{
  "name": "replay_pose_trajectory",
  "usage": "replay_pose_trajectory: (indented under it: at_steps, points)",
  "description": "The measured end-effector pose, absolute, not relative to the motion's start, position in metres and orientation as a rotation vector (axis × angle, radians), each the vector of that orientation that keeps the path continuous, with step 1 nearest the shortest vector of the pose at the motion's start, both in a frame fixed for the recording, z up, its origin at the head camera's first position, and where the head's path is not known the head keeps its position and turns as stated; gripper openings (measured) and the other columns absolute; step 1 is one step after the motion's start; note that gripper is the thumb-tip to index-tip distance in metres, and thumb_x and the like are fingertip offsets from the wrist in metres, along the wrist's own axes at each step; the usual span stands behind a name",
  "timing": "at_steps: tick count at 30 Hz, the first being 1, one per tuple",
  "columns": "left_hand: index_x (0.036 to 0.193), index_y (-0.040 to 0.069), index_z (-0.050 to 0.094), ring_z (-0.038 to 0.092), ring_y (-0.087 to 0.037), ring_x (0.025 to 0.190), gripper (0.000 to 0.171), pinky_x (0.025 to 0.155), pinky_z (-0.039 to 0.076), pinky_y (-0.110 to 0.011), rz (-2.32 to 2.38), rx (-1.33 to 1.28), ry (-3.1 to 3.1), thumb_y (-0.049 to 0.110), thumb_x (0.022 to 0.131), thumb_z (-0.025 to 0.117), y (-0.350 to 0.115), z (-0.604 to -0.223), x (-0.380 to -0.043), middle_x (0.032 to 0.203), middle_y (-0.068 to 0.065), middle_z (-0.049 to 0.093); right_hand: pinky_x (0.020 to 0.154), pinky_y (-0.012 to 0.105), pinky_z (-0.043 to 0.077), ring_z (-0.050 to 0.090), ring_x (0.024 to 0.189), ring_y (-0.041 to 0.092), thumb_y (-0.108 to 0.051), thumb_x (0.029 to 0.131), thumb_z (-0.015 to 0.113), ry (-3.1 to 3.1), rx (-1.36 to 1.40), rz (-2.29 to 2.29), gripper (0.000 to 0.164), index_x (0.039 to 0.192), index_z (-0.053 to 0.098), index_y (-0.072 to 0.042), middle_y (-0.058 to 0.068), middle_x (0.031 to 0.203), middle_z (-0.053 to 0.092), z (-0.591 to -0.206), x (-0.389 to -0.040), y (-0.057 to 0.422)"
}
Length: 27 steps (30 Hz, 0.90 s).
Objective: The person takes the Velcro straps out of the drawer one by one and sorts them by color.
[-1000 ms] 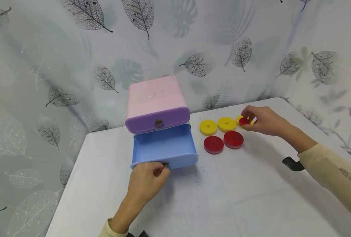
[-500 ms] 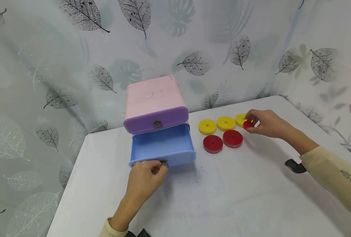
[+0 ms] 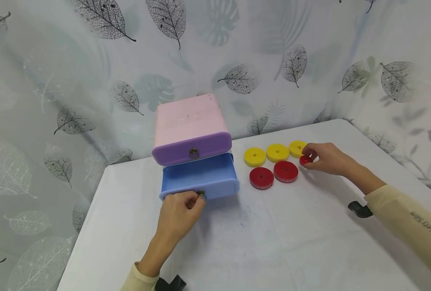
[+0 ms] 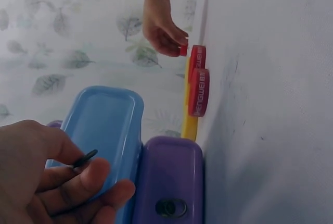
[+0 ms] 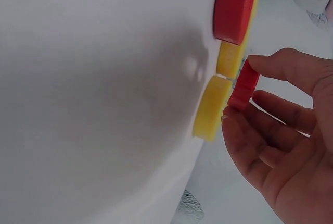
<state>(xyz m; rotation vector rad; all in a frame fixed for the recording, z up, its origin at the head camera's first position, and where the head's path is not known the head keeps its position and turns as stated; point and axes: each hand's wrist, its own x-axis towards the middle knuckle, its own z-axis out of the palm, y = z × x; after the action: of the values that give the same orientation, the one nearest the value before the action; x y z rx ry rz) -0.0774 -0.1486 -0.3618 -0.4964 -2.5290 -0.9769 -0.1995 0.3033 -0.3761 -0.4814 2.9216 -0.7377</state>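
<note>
In the head view my left hand (image 3: 180, 212) pinches the ring pull (image 3: 202, 197) on the front of a partly pulled-out blue drawer (image 3: 219, 188). The left wrist view shows the dark ring (image 4: 85, 158) between thumb and finger. My right hand (image 3: 329, 159) holds a small red disc (image 3: 305, 160) by its edge, beside the row of rolls. In the right wrist view this red disc (image 5: 244, 86) is pinched between thumb and fingertips, with a yellow roll (image 5: 212, 108) just behind it.
A pink cabinet (image 3: 190, 117) with a purple top drawer (image 3: 211, 144) stands at the back. Another purple drawer (image 4: 171, 177) shows below the blue one. Flat yellow rolls (image 3: 254, 157) and two red rolls (image 3: 261, 178) lie right of it on the white table (image 3: 291, 242).
The blue drawer has slid partway inward with my left hand on its ring. My right hand has moved the red disc off the far-right yellow roll, slightly right and nearer.
</note>
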Motion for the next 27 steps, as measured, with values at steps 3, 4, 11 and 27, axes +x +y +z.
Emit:
replay_pose_trajectory:
  at_steps: [3, 4, 11, 27]
  points:
    - [0.063, 0.022, 0.064, 0.044, -0.002, 0.046, 0.028, 0.044, 0.037, -0.026, -0.993, -0.500, -2.509, 0.007, 0.086, 0.070, -0.150, -0.362, -0.083, 0.054, 0.017, 0.048, 0.078, 0.046, 0.059, 0.065, 0.094, 0.033, -0.010, 0.087, 0.083, 2.918, -0.455, -0.754, 0.038, 0.117, 0.065, 0.006, 0.011, 0.100, 0.071, -0.383, -0.199, 0.302]
    - [0.064, 0.021, 0.064, 0.045, -0.003, 0.047, 0.027, 0.044, 0.037, -0.026, -1.000, -0.500, -2.502, 0.007, 0.087, 0.070, -0.151, -0.362, -0.084, 0.054, 0.016, 0.049, 0.077, 0.045, 0.059, 0.065, 0.094, 0.033, -0.011, 0.087, 0.083, 2.917, -0.442, -0.759, 0.038, 0.117, 0.065, 0.006, 0.011, 0.100, 0.071, -0.385, -0.199, 0.302]
    - [0.075, 0.013, 0.073, 0.052, -0.006, 0.053, 0.017, 0.049, 0.045, -0.028, -1.065, -0.483, -2.489, 0.010, 0.092, 0.071, -0.150, -0.364, -0.096, 0.061, 0.013, 0.057, 0.078, 0.045, 0.059, 0.064, 0.097, 0.036, -0.014, 0.088, 0.083, 2.891, -0.362, -0.816, 0.043, 0.120, 0.065, 0.007, 0.016, 0.104, 0.070, -0.400, -0.195, 0.300]
    - [0.096, 0.003, 0.075, 0.067, -0.012, 0.073, 0.009, 0.070, 0.058, -0.035, -1.201, -0.476, -2.464, 0.009, 0.098, 0.069, -0.150, -0.369, -0.111, 0.078, 0.005, 0.071, 0.074, 0.043, 0.060, 0.064, 0.098, 0.038, -0.009, 0.084, 0.085, 2.868, -0.359, -0.811, 0.042, 0.117, 0.065, 0.008, 0.016, 0.105, 0.068, -0.402, -0.194, 0.297]
